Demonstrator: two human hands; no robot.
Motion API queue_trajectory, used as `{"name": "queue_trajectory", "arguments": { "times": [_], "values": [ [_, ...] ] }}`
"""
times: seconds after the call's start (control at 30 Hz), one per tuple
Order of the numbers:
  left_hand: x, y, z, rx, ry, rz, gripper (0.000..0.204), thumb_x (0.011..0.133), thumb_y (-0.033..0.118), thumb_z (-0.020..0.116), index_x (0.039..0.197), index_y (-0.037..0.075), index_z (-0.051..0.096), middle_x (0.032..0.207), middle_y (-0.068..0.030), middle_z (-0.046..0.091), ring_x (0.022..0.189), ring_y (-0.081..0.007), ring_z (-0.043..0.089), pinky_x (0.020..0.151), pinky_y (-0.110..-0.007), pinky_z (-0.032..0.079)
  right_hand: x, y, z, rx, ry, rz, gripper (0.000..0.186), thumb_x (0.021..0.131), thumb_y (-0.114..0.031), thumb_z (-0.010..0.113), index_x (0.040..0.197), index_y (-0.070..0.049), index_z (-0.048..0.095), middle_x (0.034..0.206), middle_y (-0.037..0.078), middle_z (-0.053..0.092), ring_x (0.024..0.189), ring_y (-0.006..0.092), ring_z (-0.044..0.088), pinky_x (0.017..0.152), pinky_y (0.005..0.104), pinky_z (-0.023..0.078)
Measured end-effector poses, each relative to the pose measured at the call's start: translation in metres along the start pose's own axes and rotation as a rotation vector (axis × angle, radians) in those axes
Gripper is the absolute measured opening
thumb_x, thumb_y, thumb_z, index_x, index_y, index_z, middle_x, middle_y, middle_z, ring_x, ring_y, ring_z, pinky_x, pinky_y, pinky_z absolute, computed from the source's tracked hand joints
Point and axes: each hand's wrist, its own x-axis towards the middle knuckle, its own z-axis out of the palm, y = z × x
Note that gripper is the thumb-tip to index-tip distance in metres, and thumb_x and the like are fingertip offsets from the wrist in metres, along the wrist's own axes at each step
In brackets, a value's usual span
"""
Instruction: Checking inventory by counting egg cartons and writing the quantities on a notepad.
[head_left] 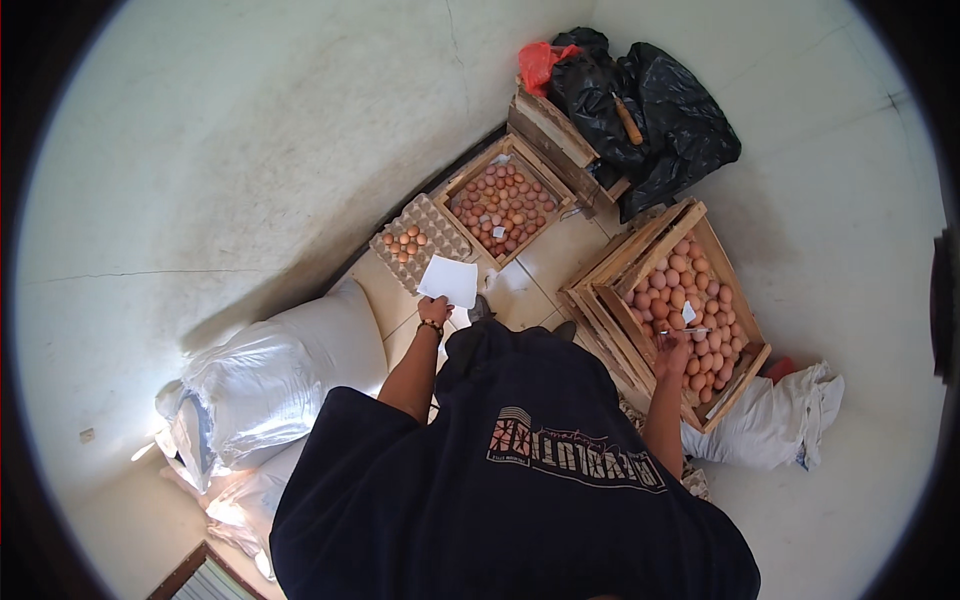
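A white sheet of paper (448, 280) is pinched in my left hand (435, 312), just in front of an egg tray (445, 225) that carries several brown eggs (404, 242) on its left part. My right hand (670, 352) has its fingers closed on a thin pen-like item (695, 330), held over the large wooden crate (747, 372) of brown eggs (680, 262) on the right. A small white paper piece (689, 312) lies on those eggs. Behind the tray, a second wooden crate (547, 168) holds more brown eggs (505, 200).
White sacks are piled at left (280, 370), and another (780, 430) lies at right. Black plastic bags (680, 110), a red bag (538, 62) and a wooden-handled tool (627, 118) top a rear crate (545, 125). Walls (250, 120) enclose the tiled floor (530, 290).
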Motion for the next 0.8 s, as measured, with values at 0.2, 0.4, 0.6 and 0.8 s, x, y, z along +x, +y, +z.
{"name": "queue_trajectory", "arguments": {
  "times": [0.2,0.4,0.6,0.8],
  "values": [
    [0.007,-0.009,0.002,-0.018,0.004,-0.026,0.019,0.079,0.004,0.059,0.096,-0.006,0.061,0.079,-0.0137,0.067,0.061,-0.0227,0.069,0.042,-0.029,0.050,-0.002,-0.003,0.004,0.001,0.022,-0.002,0.004,0.081,-0.011,0.059,0.084,-0.008,0.058,0.087,0.004,0.063,0.081,0.0186,0.058,0.078,0.0327,0.047],
    [-0.001,-0.013,0.006,0.040,0.000,-0.057,0.018,0.080,0.004,0.060,0.096,-0.004,0.055,0.082,-0.0162,0.065,0.068,-0.0281,0.068,0.053,-0.036,0.053,-0.002,-0.006,0.008,-0.012,0.014,0.040,0.008,0.080,-0.012,0.060,0.087,-0.009,0.058,0.087,0.004,0.063,0.080,0.0183,0.058,0.078,0.0325,0.047],
    [0.003,-0.020,0.013,-0.059,0.031,-0.101,0.020,0.080,0.007,0.061,0.095,-0.005,0.056,0.085,-0.0159,0.065,0.069,-0.0275,0.066,0.057,-0.038,0.054,0.003,-0.007,0.002,-0.019,0.034,0.087,0.009,0.080,-0.013,0.061,0.086,-0.008,0.058,0.086,0.003,0.061,0.080,0.0183,0.056,0.077,0.0312,0.046],
    [0.037,-0.057,0.005,0.261,0.098,0.127,0.024,0.077,0.013,0.064,0.091,-0.005,0.058,0.082,-0.0160,0.064,0.072,-0.0257,0.065,0.057,-0.039,0.051,-0.001,-0.011,0.010,-0.009,0.035,0.096,0.009,0.080,-0.013,0.061,0.086,-0.007,0.058,0.087,0.005,0.062,0.080,0.0186,0.057,0.076,0.0297,0.046]
  ]
}}
